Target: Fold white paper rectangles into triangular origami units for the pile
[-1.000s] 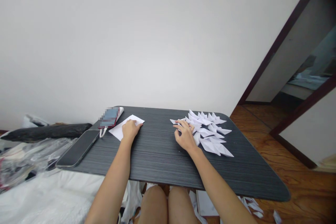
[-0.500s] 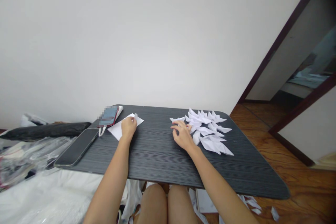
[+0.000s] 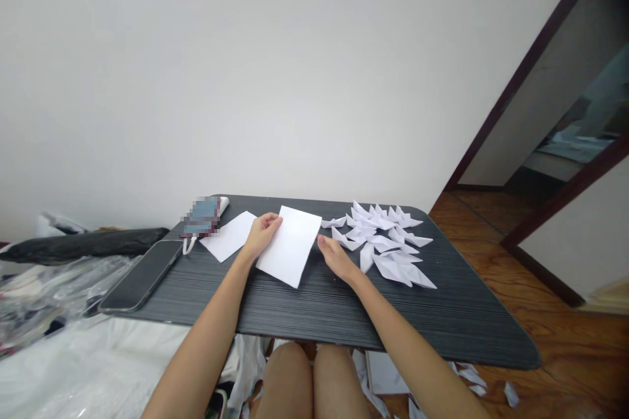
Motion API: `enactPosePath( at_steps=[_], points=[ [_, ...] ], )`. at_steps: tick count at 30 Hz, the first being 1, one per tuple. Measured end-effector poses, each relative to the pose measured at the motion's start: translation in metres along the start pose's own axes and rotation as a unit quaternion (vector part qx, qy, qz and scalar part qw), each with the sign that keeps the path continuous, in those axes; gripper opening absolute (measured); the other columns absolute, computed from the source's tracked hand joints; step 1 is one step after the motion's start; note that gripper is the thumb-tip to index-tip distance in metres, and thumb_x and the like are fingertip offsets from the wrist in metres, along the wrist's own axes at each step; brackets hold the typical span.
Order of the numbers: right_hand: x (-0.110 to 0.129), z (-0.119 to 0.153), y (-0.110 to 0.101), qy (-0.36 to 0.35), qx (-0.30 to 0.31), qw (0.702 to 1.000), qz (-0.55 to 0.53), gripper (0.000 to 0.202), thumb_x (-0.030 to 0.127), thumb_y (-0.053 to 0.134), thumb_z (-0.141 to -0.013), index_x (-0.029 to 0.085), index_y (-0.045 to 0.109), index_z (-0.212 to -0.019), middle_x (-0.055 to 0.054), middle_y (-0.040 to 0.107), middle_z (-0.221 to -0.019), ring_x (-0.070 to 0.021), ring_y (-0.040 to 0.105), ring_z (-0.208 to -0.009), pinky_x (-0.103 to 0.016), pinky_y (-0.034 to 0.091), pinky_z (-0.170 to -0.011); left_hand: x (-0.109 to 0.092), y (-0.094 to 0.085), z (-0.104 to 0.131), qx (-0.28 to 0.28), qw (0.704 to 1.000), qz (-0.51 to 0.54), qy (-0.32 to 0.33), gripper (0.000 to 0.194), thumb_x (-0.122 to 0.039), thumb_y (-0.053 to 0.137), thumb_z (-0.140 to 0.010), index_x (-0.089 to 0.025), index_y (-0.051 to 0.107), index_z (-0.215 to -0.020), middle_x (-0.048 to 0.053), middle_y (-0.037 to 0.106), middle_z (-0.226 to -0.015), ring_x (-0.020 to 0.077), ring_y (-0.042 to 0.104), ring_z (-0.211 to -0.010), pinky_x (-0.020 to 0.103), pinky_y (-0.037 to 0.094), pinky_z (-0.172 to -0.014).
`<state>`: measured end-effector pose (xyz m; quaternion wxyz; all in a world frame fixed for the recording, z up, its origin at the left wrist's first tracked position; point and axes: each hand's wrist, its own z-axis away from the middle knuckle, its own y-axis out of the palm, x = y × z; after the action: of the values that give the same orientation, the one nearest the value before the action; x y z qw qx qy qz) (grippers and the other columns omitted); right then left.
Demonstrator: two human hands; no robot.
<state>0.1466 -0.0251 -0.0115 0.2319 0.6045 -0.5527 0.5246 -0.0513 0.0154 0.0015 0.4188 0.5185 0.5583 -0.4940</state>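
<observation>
A white sheet of paper (image 3: 291, 245) is raised slightly over the table, tilted toward me. My left hand (image 3: 263, 234) pinches it at the left edge, thumb on top and fingers behind. My right hand (image 3: 337, 258) is just off the sheet's right edge, thumb up and fingers loosely curved, with nothing visible in it. More blank white paper (image 3: 228, 237) lies flat to the left, partly behind my left hand. Right of my right hand, several folded white paper boats (image 3: 386, 243) sit clustered together.
The dark table (image 3: 457, 321) stands against a white wall. At its left are a phone (image 3: 142, 276) and a red-edged device (image 3: 201, 217) with a white cable (image 3: 189, 245). Paper scraps (image 3: 470, 376) litter the wooden floor. Plastic-wrapped items lie to the left.
My left hand has lifted a sheet from the paper at left and brought it rightward. My right hand has left the paper boats and come to the sheet's side; one boat now shows there.
</observation>
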Motion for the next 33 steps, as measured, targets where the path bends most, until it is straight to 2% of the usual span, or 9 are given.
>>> enactPosePath(
  at_steps=[3, 6, 9, 11, 16, 20, 23, 27, 33],
  points=[
    [-0.007, -0.003, 0.006, 0.056, -0.009, 0.992, -0.111, 0.039, 0.045, 0.042, -0.078, 0.013, 0.058, -0.096, -0.009, 0.063, -0.092, -0.0215, 0.058, -0.085, -0.036, 0.045, -0.078, 0.002, 0.008, 0.001, 0.021, 0.999, -0.038, 0.017, 0.029, -0.042, 0.056, -0.068, -0.014, 0.055, -0.076, -0.003, 0.055, -0.051, 0.0079, 0.046, -0.041, 0.017, 0.031, -0.039],
    [-0.025, -0.009, 0.007, 0.107, -0.112, 0.979, -0.129, 0.034, 0.04, 0.048, -0.075, 0.012, 0.057, -0.093, -0.009, 0.064, -0.088, -0.0207, 0.06, -0.077, -0.036, 0.047, -0.072, 0.002, 0.013, 0.003, 0.069, 0.997, -0.026, 0.004, 0.031, -0.041, 0.056, -0.069, -0.013, 0.056, -0.083, -0.002, 0.056, -0.052, 0.0083, 0.048, -0.042, 0.016, 0.032, -0.038],
    [-0.04, -0.014, 0.002, 0.092, -0.221, 0.964, -0.117, 0.034, 0.037, 0.044, -0.077, 0.011, 0.055, -0.098, -0.011, 0.063, -0.094, -0.0211, 0.059, -0.084, -0.035, 0.047, -0.074, 0.003, 0.017, 0.005, 0.158, 0.986, 0.009, -0.047, 0.036, -0.038, 0.06, -0.066, -0.011, 0.056, -0.09, 0.004, 0.062, -0.063, 0.0122, 0.055, -0.051, 0.019, 0.04, -0.041],
    [-0.043, -0.016, -0.003, 0.075, -0.241, 0.962, -0.103, 0.035, 0.034, 0.042, -0.079, 0.011, 0.053, -0.103, -0.012, 0.062, -0.099, -0.0212, 0.058, -0.088, -0.036, 0.047, -0.076, 0.006, 0.018, 0.005, 0.199, 0.977, 0.033, -0.075, 0.036, -0.036, 0.062, -0.066, -0.009, 0.057, -0.089, 0.008, 0.064, -0.069, 0.0138, 0.057, -0.053, 0.02, 0.043, -0.041],
    [-0.026, -0.012, -0.007, -0.031, -0.127, 0.991, 0.02, 0.034, 0.018, 0.04, -0.078, 0.018, 0.055, -0.109, -0.006, 0.053, -0.117, -0.0186, 0.048, -0.108, -0.037, 0.037, -0.093, 0.015, 0.02, -0.001, 0.12, 0.983, 0.112, -0.08, 0.025, -0.026, 0.062, -0.067, -0.008, 0.059, -0.083, 0.008, 0.064, -0.068, 0.0108, 0.057, -0.053, 0.018, 0.045, -0.043],
    [-0.02, -0.008, -0.005, -0.094, -0.074, 0.983, 0.141, 0.045, 0.006, 0.035, -0.074, 0.022, 0.053, -0.112, -0.002, 0.047, -0.124, -0.015, 0.042, -0.115, -0.034, 0.03, -0.099, 0.017, 0.02, -0.005, 0.081, 0.978, 0.167, -0.092, 0.02, -0.025, 0.059, -0.071, -0.007, 0.058, -0.078, 0.006, 0.062, -0.061, 0.0085, 0.054, -0.048, 0.018, 0.045, -0.044],
    [-0.026, -0.009, -0.006, -0.083, -0.093, 0.976, 0.176, 0.052, 0.001, 0.034, -0.07, 0.023, 0.051, -0.114, -0.002, 0.049, -0.121, -0.0145, 0.044, -0.113, -0.035, 0.031, -0.098, 0.013, 0.018, -0.007, 0.064, 0.971, 0.195, -0.126, 0.038, -0.042, 0.041, -0.08, -0.007, 0.055, -0.08, 0.008, 0.06, -0.058, 0.0109, 0.055, -0.046, 0.019, 0.043, -0.039],
    [-0.032, -0.01, -0.009, -0.094, -0.099, 0.97, 0.203, 0.057, -0.002, 0.033, -0.066, 0.019, 0.049, -0.117, -0.003, 0.049, -0.121, -0.0142, 0.042, -0.115, -0.034, 0.03, -0.1, 0.005, 0.015, -0.005, 0.12, 0.958, 0.212, -0.151, 0.063, -0.061, 0.02, -0.078, -0.008, 0.052, -0.092, 0.013, 0.061, -0.068, 0.0165, 0.06, -0.053, 0.021, 0.043, -0.037],
    [-0.026, -0.007, -0.005, -0.103, -0.052, 0.973, 0.199, 0.058, 0.0, 0.035, -0.068, 0.017, 0.042, -0.122, -0.005, 0.042, -0.127, -0.0162, 0.037, -0.118, -0.035, 0.028, -0.101, 0.006, 0.019, 0.001, 0.1, 0.986, 0.119, -0.066, 0.048, -0.04, 0.057, -0.069, -0.012, 0.047, -0.107, 0.004, 0.057, -0.068, 0.0104, 0.054, -0.05, 0.016, 0.038, -0.035]
  ],
)
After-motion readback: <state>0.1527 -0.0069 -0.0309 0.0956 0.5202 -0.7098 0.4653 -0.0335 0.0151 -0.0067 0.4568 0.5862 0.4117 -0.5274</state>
